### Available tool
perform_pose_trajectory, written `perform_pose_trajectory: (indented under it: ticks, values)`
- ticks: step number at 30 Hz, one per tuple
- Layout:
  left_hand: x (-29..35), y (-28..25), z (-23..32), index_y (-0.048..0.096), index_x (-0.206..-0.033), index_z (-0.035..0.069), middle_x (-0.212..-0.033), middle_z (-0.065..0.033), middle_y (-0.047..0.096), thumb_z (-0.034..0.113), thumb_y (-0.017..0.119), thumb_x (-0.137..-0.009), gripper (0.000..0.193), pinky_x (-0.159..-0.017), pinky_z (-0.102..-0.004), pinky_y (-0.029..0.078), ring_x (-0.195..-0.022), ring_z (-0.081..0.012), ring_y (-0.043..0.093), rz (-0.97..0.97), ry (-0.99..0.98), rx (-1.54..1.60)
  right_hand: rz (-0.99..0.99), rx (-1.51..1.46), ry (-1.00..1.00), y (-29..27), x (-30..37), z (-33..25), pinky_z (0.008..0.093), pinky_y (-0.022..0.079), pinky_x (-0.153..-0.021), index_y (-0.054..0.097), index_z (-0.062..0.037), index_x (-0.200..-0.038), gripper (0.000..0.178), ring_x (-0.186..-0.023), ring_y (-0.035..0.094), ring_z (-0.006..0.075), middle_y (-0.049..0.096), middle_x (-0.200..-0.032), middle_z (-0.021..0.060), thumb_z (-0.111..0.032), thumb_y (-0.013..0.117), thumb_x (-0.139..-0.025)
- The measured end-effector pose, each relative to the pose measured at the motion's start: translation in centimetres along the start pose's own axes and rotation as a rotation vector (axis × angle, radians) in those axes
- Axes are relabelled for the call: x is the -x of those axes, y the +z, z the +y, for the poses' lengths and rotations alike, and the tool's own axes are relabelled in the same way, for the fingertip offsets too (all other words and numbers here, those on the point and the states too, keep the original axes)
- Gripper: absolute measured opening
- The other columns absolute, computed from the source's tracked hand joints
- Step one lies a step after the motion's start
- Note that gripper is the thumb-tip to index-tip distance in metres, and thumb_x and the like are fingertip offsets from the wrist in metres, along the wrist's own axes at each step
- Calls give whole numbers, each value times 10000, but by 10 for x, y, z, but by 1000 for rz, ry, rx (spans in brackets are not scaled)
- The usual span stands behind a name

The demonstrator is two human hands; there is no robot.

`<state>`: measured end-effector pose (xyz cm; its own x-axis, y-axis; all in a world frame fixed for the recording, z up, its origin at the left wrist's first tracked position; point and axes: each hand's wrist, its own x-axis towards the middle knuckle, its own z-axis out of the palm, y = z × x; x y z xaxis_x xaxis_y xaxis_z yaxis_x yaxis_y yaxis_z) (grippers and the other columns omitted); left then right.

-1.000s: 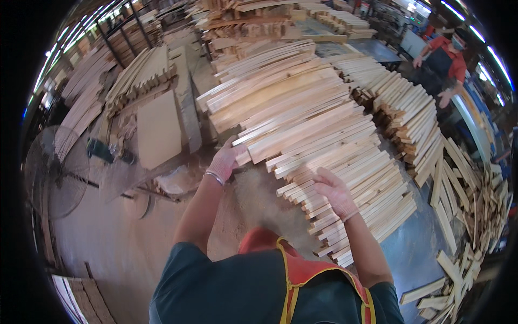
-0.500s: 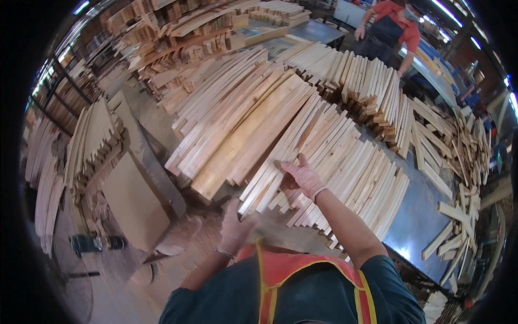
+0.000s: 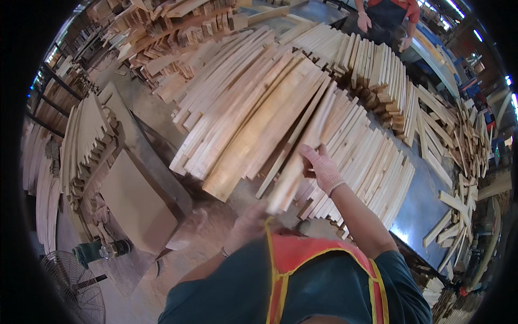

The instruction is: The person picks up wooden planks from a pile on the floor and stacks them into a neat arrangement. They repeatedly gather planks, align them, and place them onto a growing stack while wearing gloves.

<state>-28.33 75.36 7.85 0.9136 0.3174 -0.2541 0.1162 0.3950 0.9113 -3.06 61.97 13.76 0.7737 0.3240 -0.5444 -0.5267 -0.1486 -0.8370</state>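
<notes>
My right hand [image 3: 322, 167], in a pale glove, grips a wooden board [image 3: 288, 183] around its middle. The board is tilted, its near end blurred and lifted off the row of wooden strips [image 3: 356, 162] beside it. By that near end is my left hand [image 3: 245, 225], also gloved and smeared by motion; whether it touches the board I cannot tell. Just left of the held board lies a narrow strip [image 3: 286, 151], and beyond it several wider boards [image 3: 259, 129] lie side by side.
A blue metal tabletop [image 3: 413, 208] shows at right, with scattered offcuts [image 3: 458, 216] along its edge. Across the table stands a person in a dark apron [image 3: 386, 21], behind stacked strips [image 3: 372, 70]. At left are a brown panel [image 3: 137, 200], curved wooden pieces [image 3: 89, 140] and a fan [image 3: 73, 286].
My right hand has closed on a board and turned it up from the row. My left hand has shifted toward the board's near end. The person opposite has moved their hands.
</notes>
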Motion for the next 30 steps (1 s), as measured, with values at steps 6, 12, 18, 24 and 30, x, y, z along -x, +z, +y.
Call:
perform_pose_trajectory:
  ticks: [6,12,18,24,30]
  values:
    - [-48,27,109,546,-1506,128,-1443,-141,601,415,642,-954,629,-994,-413,549,-1113,-323,698,-697,124,-1406,201,-170,-123,-26,-34,25,406,593,-825,479,29,-1419,654,-979,677,280,670,-1131,182,-136,772,-857]
    - [-108,25,182,512,-1560,101,-1595,-153,512,601,580,-977,771,-1253,-531,295,-1486,-340,458,-39,556,-2030,155,-368,-86,-27,-1,-14,477,625,-834,533,18,-1377,545,-982,702,314,683,-1146,167,-42,675,-854]
    - [-117,-84,218,496,-1549,30,-1521,-201,577,362,860,-824,876,-1201,-473,413,-1400,-397,531,702,587,-1476,210,-363,-338,-37,2,-24,454,619,-821,530,-10,-1379,548,-980,694,299,667,-1119,148,-57,668,-851]
    - [-57,-122,111,143,-1715,37,-1534,-169,539,181,814,-942,1034,-1067,-352,517,-1307,-235,583,515,365,-248,120,-103,-365,12,-4,-37,411,595,-891,341,-11,-1587,844,-1079,649,257,619,-1316,174,-77,759,-856]
    - [-27,-88,110,296,-1667,19,-1514,-183,493,139,894,-793,1066,-1015,-379,580,-1255,-255,629,488,416,-524,38,-183,-476,81,-6,-28,365,550,-1058,82,-52,-1719,1146,-1269,604,271,267,-1716,189,-12,840,-860]
